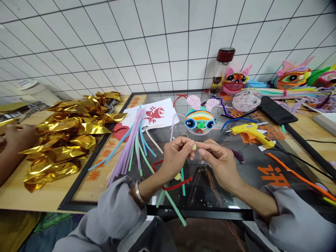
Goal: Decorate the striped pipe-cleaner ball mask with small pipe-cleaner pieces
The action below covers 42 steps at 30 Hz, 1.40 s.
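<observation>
Over the middle of the glass-topped board, my left hand [177, 155] pinches a small pale yellow piece [194, 147], which looks coiled. My right hand [219, 161] meets it from the other side, its index finger against the piece and its thumb just below. Behind them sits a striped animal head [200, 119] with big blue eyes and pink ears. Below my left hand lie a bent red pipe cleaner [178, 184], green pipe cleaners [174, 207] and another pale yellow piece [177, 176], partly hidden.
A yellow hot glue gun [252, 132] with a cord lies right, near a black phone [278, 110]. Purple pipe cleaners [128, 147] and gold foil [76, 129] are left, beside another person's hand [19, 140]. A bottle [222, 71] and more animal heads [292, 77] stand along the wall.
</observation>
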Tool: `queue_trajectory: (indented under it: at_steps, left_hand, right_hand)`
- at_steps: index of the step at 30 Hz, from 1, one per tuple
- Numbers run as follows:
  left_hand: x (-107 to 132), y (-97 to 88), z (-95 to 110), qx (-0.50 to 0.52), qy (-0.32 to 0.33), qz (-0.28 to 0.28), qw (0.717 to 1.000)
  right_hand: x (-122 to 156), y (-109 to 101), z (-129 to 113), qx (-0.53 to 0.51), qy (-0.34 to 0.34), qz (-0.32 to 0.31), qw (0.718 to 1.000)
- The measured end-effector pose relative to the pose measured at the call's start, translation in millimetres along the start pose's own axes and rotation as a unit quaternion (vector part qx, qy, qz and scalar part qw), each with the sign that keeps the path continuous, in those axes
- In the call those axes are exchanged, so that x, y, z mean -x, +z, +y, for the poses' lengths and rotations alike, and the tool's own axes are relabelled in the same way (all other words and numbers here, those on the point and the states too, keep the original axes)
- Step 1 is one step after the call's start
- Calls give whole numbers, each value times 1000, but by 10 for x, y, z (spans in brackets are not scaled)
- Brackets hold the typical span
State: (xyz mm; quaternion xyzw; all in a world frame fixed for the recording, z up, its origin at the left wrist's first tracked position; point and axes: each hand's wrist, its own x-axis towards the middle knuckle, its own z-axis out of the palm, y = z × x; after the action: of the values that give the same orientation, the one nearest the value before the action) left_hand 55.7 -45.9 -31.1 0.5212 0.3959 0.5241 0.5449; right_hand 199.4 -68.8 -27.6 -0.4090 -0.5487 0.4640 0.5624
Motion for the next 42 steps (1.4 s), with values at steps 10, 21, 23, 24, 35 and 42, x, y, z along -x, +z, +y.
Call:
queue_trajectory:
  at_steps: [10, 21, 23, 24, 35, 42]
  left_hand:
    - [2, 10, -7, 7, -4, -7, 1000]
    - [30, 18, 0, -25, 7, -19, 999]
    - [37, 13, -10, -40, 18, -18, 999]
    - [40, 10, -16, -53, 25, -16, 998]
    - [32, -24, -21, -70, 51, -35, 996]
    - [33, -9, 12, -87, 37, -41, 995]
  right_hand:
    - [-53, -85, -49, 108, -67, 38, 991]
    - [-26, -55, -31, 195, -94, 22, 976]
    - [-40, -53, -25, 160, -54, 21, 985]
    - [-48, -51, -27, 140, -32, 20, 990]
    - [-101, -25, -68, 15, 101, 40, 994]
    - [-99, -44, -50, 15, 103, 32, 994]
